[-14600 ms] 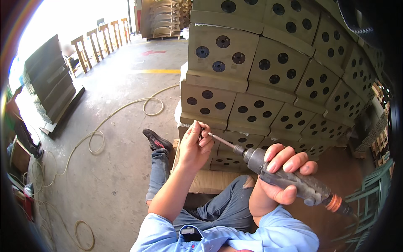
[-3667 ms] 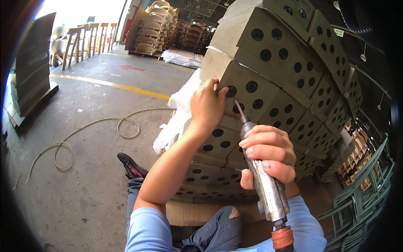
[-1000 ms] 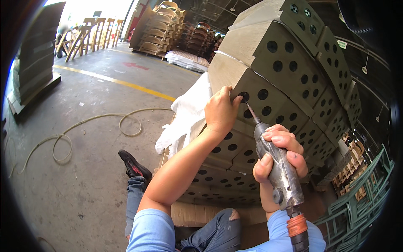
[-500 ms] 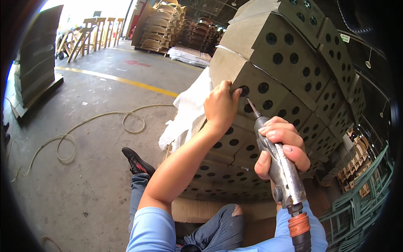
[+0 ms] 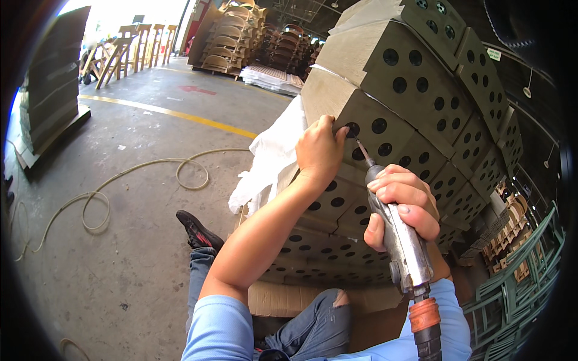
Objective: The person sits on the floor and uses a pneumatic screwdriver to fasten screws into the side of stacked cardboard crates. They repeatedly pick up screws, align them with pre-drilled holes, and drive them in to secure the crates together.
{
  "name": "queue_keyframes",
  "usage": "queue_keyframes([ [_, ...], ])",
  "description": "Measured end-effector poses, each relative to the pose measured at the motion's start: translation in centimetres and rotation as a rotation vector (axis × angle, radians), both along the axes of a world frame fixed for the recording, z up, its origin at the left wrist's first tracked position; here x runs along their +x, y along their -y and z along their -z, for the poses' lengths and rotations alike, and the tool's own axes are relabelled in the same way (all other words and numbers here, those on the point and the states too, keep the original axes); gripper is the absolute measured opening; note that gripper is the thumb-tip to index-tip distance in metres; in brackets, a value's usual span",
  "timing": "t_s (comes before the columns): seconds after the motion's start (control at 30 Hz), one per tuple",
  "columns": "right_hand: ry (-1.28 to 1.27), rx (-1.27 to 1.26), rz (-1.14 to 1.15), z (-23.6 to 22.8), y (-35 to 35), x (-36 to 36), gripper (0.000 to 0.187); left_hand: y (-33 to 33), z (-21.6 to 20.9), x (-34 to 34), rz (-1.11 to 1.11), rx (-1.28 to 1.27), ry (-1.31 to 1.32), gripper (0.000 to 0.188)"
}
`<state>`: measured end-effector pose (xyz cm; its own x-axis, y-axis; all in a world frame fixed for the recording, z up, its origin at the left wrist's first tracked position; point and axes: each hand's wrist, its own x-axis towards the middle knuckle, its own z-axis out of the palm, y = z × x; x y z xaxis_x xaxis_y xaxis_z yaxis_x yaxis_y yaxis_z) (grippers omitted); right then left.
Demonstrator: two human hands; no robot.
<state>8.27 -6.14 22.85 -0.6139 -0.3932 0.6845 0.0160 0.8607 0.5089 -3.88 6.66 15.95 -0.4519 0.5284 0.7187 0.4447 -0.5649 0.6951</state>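
Note:
My right hand is wrapped around a worn metal pneumatic screwdriver. An orange coupling joins its lower end to a black hose. The slim bit slants up and left toward a black round disc on the face of a stacked grey-brown panel. Whether the tip touches the disc is too small to tell. At the panel's left corner, my left hand is closed, its thumb pressed on that disc and its other fingers curled by the edge. Similar discs, such as one black disc beside it, cover the stack.
White wrapping sheet hangs at the stack's left side. A pale hose loops over the concrete floor. Green metal frames stand close on the right. Further back are stacked curved wooden parts and an upright dark panel stack.
My right hand and the screwdriver have shifted slightly, the tool's body swinging a little left. My left hand keeps its place at the disc.

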Motion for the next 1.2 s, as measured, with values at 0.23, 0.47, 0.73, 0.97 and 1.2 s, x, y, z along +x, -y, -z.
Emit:
queue_keyframes([
  [0.23, -0.037, 0.006, -0.023, 0.5, -1.2, 0.0, 0.048, 0.1, 0.1, 0.2, 0.014, -0.027, 0.003, 0.037],
  [0.47, -0.073, 0.026, -0.031, 0.8, -2.1, 0.0, 0.047, 0.2, 0.1, 0.4, -0.015, 0.052, 0.006, 0.029],
  [0.73, -0.073, 0.009, -0.029, 0.9, -2.7, 0.3, 0.046, -0.2, 0.1, 0.6, 0.001, 0.038, 0.025, 0.036],
  [0.97, -0.084, 0.017, -0.056, 1.2, -3.5, 0.2, 0.047, -0.2, 0.2, 0.6, -0.025, 0.056, 0.002, 0.029],
  [1.2, -0.113, 0.040, -0.064, 1.2, -3.3, 0.1, 0.045, 0.3, 0.1, 0.6, -0.014, 0.046, -0.002, 0.031],
])
